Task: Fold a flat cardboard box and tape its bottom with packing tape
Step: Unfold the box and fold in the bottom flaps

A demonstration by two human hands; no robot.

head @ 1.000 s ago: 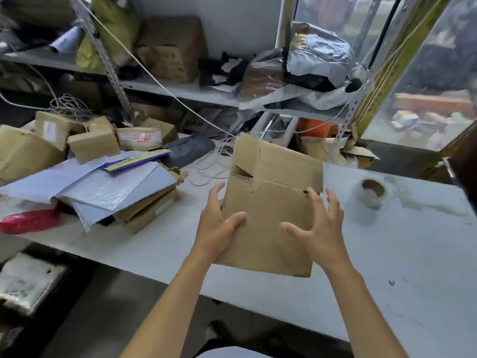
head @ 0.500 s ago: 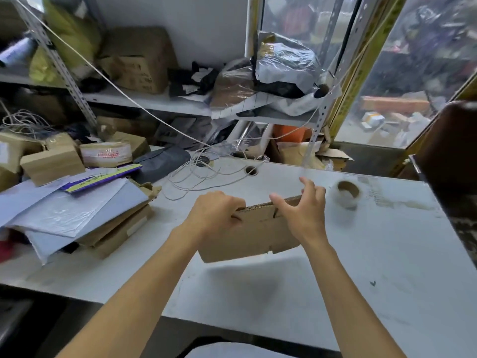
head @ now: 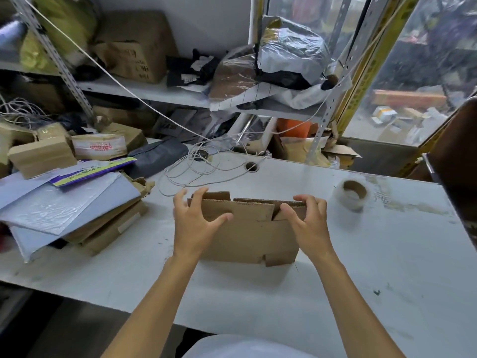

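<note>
A brown cardboard box [head: 249, 236], still mostly flat, stands on its lower edge on the white table [head: 361, 267] in front of me. My left hand [head: 193, 223] grips its upper left corner, fingers over the top flaps and thumb on the near face. My right hand [head: 308, 223] holds the upper right corner the same way, fingers curled over the top edge. A roll of clear packing tape [head: 352, 193] lies flat on the table to the right of the box, apart from both hands.
A pile of grey mailers and flat cardboard [head: 72, 208] fills the table's left side, with small taped boxes [head: 99, 146] behind it. Loose white cord [head: 204, 166] coils behind the box. Cluttered shelves [head: 160, 91] line the back; a dark chair [head: 456, 161] stands right.
The box came down from mid-air and now stands on the table with its flaps up. Both hands shifted from its sides to its top corners.
</note>
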